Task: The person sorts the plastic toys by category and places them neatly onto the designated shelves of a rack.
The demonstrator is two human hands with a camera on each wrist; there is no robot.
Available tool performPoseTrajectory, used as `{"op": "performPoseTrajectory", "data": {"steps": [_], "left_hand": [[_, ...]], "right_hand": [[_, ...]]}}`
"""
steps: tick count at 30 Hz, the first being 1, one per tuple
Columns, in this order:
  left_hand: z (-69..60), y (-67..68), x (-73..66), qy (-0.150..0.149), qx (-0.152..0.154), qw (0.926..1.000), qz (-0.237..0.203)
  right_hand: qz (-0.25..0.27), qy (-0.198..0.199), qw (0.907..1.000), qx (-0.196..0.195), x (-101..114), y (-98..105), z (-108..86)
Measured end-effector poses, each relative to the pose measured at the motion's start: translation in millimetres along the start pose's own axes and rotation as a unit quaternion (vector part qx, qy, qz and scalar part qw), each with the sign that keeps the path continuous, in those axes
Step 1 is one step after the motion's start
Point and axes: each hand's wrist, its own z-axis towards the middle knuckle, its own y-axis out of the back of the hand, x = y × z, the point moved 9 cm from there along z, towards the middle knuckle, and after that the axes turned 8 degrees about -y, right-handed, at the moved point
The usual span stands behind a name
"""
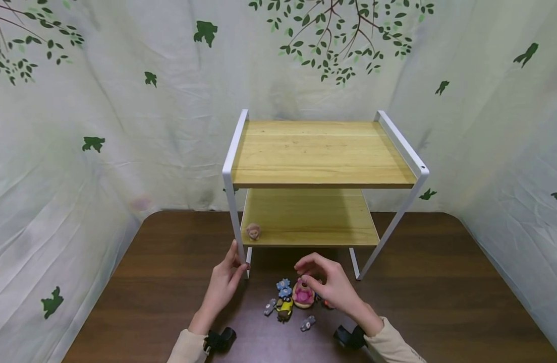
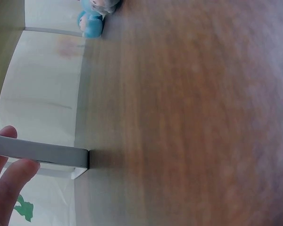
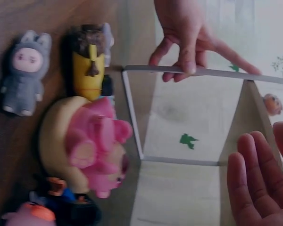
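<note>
My left hand (image 1: 223,281) holds the white front left leg (image 2: 37,151) of a two-tier shelf, thumb on one side and fingertips on the other in the left wrist view. My right hand (image 1: 334,285) hovers over a group of small toy figures, fingers loosely bent and nothing visible in them. Below it lie a pink bear figure (image 3: 101,146) with a cream base, a yellow-clad figure (image 1: 285,308), blue figures (image 1: 284,287) and a grey eared figure (image 1: 308,323). Orange and dark figures (image 3: 61,202) are partly hidden by the right hand in the head view.
One small round-headed figure (image 1: 253,231) stands at the front left of the lower wooden board (image 1: 305,217). Above it is the upper board (image 1: 324,151) between white side rails. The brown table (image 1: 442,292) meets a leaf-patterned curtain (image 1: 178,126) behind.
</note>
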Motion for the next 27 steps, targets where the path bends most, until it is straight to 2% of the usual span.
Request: {"op": "performPoseTrajectory", "data": {"steps": [11, 20, 27], "left_hand": [[1.1, 1.0, -1.3, -0.006, -0.005, 1.0, 0.002], [-0.5, 0.5, 0.2, 0.0, -0.002, 1.0, 0.004], [0.1, -0.3, 0.2, 0.006, 0.001, 1.0, 0.005]], "right_hand": [[-0.035, -0.037, 0.9986, 0.016, -20, -6, -7.3], [-0.065, -0.057, 0.9959, 0.024, -71, -13, -17.2], [-0.096, -0.068, 0.9927, 0.028, -86, -14, -21.6]]}}
